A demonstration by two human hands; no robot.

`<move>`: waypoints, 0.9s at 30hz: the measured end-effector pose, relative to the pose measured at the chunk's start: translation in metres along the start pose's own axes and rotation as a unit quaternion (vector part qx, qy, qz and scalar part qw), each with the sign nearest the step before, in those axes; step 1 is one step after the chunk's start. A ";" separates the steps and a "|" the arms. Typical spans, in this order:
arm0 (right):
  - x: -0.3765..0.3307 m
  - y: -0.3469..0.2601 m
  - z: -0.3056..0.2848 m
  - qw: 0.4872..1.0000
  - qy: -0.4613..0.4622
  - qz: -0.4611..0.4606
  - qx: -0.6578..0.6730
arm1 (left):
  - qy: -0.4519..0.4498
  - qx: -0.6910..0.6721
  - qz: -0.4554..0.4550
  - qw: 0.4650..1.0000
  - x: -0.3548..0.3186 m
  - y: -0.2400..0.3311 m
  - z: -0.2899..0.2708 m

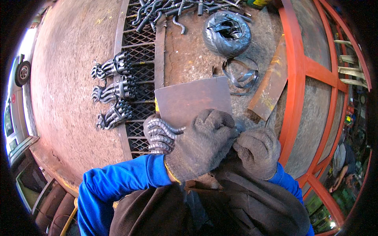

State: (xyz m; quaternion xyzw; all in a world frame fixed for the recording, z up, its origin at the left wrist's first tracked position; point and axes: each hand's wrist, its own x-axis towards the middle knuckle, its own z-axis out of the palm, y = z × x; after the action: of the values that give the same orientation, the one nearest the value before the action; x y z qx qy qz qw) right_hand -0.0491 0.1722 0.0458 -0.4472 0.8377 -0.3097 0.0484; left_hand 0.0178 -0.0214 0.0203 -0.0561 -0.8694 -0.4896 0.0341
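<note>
Both my hands wear dark, worn knit gloves and meet close in front of me. My left hand is closed, knuckles up, over the lower edge of a flat metal plate. A bundle of wavy, ribbed metal rods sticks out to the left from behind it; the rest of the bundle is hidden. Close by on the right, my right hand is closed too, its fingers curled toward the left one. What the fingers pinch is too small and covered to make out.
Three tied bundles of similar rods lie left, partly over a mesh grating. Loose rods are heaped at the far side. A roll of dark plastic strip, loose strip coils and a rusty steel bar lie near an orange frame.
</note>
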 end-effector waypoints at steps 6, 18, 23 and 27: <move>0.003 -0.002 0.001 1.000 -0.005 0.013 -0.027 | -0.110 -0.007 -0.009 0.994 0.011 -0.008 -0.007; 0.002 -0.003 0.010 0.987 -0.007 0.142 0.069 | -0.395 -0.121 0.178 0.893 0.043 -0.059 -0.028; -0.005 0.009 0.012 0.988 -0.021 0.140 0.067 | -0.438 -0.062 0.177 0.879 0.053 -0.055 -0.026; -0.003 0.011 0.006 0.978 -0.053 0.149 0.132 | -0.438 -0.157 0.013 0.885 0.045 -0.049 -0.030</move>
State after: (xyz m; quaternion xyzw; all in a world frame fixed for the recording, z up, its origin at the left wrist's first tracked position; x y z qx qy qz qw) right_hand -0.0534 0.1761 0.0342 -0.3225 0.8429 -0.3830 0.1971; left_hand -0.0331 -0.0692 -0.0007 -0.2810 -0.7070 -0.5444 -0.3534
